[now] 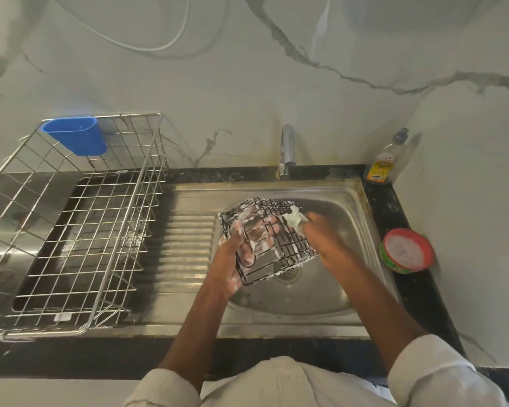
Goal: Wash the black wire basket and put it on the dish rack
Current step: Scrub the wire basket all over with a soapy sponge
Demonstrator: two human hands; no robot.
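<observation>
Gripping sudsy black wire basket [269, 239], left hand [235, 254] half-hidden, right hand [321, 233] clutching foamy scrubber [296, 220]

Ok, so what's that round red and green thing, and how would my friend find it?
Start at the steel sink and go to the dark counter on its right side. There, nearer the person than the clear soap bottle in the corner, sits a small round tub. It has a red rim, green sides and something pale inside; nothing else there is red and green.
</observation>
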